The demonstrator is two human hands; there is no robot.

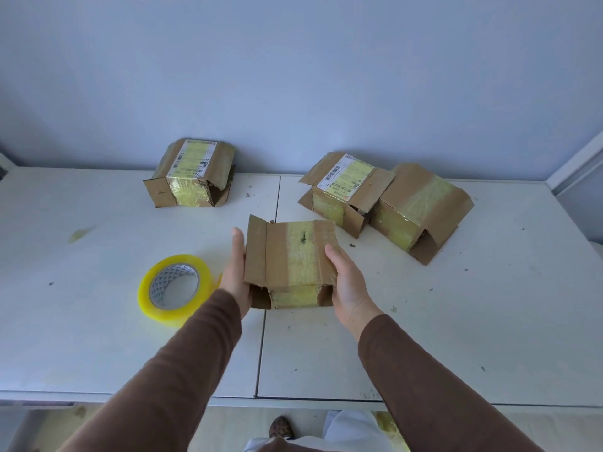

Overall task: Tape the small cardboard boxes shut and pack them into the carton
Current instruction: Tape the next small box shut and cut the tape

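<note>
Brown sleeves reached in from the near edge, ending in two bare hands that held a small cardboard box between them over the middle of the white table. On the box's left side lay the left hand, thumb up along the edge, its fingers hidden behind and under the cardboard, so their spread could not be told. At the right side the right hand gripped, thumb on the top face, fingers curled underneath out of sight. A yellowish tape strip ran over the box's top and down its near face; side flaps stood loose.

Just left of the left wrist a roll of yellow packing tape stood tilted on the table. Far left, near the wall, sat a taped box with a shipping label. Far right, a second labelled box touched a third taped box, both with flaps splayed. No carton was in view. Small dark crumbs dotted the tabletop.
</note>
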